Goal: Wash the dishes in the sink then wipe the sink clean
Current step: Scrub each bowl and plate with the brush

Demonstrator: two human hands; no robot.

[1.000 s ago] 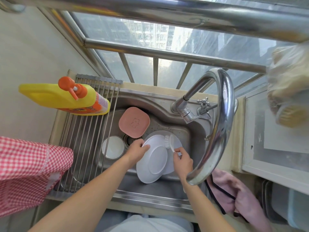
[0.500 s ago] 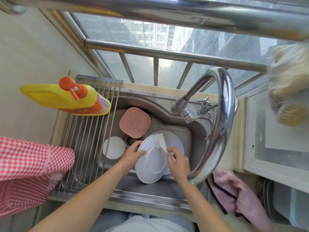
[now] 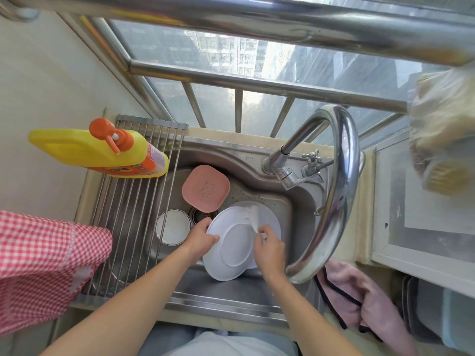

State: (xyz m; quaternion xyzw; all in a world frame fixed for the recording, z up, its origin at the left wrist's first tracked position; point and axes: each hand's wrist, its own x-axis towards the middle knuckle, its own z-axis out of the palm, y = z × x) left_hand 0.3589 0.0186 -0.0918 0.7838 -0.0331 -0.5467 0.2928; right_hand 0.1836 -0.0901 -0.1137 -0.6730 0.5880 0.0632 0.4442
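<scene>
— What have you got in your hands?

— My left hand grips the left rim of a white plate, thumb curled over the edge. My right hand is closed round the handle of a dish brush, whose pale bristle head lies on the plate's upper part, blurred.

— Where is the plate?

— Inside the steel sink, just right of the drain, held tilted with its underside and round foot ring towards me. A second white plate lies flat behind it, partly hidden.

— How does the brush lie?

— Its long axis runs from my right hand up and slightly left, away from me, head farthest out.

— And the other dishes?

— A pink, rounded-square dish with a small embossed bear sits just beyond the drain, touching its far edge. A round white bowl with a thin dark rim stands left of the drain, partly under the steel-rod roll-up rack. The plates look smooth and glossy, the sink brushed and dull.

— The tap?

— The curved chrome spout arches over the sink's right side.
</scene>
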